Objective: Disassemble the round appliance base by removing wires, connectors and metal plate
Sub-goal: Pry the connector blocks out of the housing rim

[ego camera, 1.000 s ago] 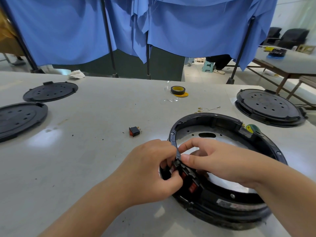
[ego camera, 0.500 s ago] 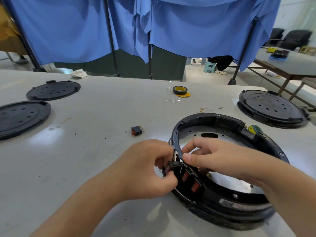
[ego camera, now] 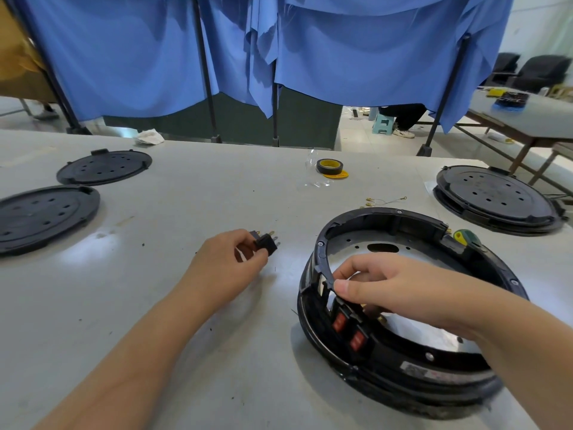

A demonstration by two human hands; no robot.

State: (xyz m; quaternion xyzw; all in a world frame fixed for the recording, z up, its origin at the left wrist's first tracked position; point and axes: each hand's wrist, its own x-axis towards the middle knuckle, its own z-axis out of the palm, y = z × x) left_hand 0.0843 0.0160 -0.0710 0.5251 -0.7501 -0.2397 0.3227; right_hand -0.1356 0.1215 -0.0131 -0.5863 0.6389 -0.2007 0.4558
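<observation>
Round base (ego camera: 403, 372) — rim pinched; switch (ego camera: 266, 243) in left hand (ego camera: 226, 265)

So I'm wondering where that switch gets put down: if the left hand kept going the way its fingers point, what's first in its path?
Nothing close: past the left hand and its switch lies bare table; depth unclear.

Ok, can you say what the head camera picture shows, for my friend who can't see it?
A left hand pinches a small black switch above a grey table, while the right hand grips the rim of a round black appliance base.
</observation>
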